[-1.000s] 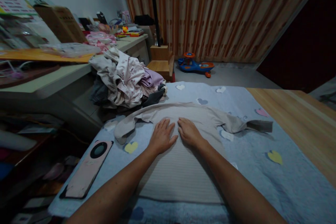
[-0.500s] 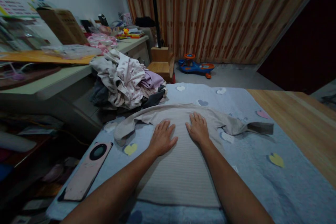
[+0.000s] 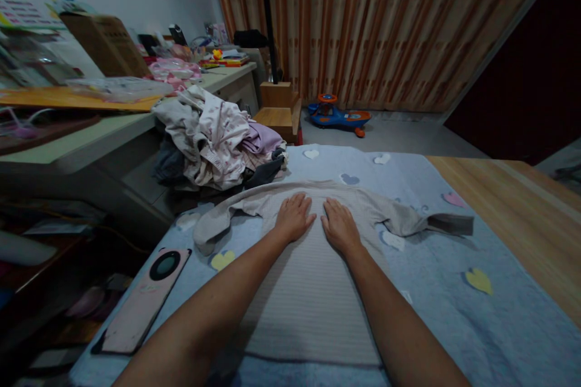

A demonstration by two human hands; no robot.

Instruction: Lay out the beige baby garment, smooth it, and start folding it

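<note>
A pale ribbed long-sleeved top [image 3: 313, 290] lies spread flat on a light blue blanket [image 3: 454, 290] with heart shapes. My left hand [image 3: 294, 216] rests palm down on the upper chest of the top, fingers stretched out. My right hand [image 3: 339, 225] lies flat right beside it, fingers also out, nearly touching the left. Both hands hold nothing. One sleeve [image 3: 213, 224] trails to the left, the other sleeve [image 3: 422, 221] to the right.
A heap of crumpled clothes [image 3: 218, 139] sits at the blanket's far left corner. A pink phone [image 3: 143, 299] lies on the left edge. A cluttered desk [image 3: 113, 121] runs along the left. Bare wooden tabletop [image 3: 526, 211] shows on the right. A toy ride-on car [image 3: 338, 112] stands by the curtain.
Both hands slid up the top toward the collar. The right hand moved out to the right and came back; the left hand moved up and right, so they lie close together again.
</note>
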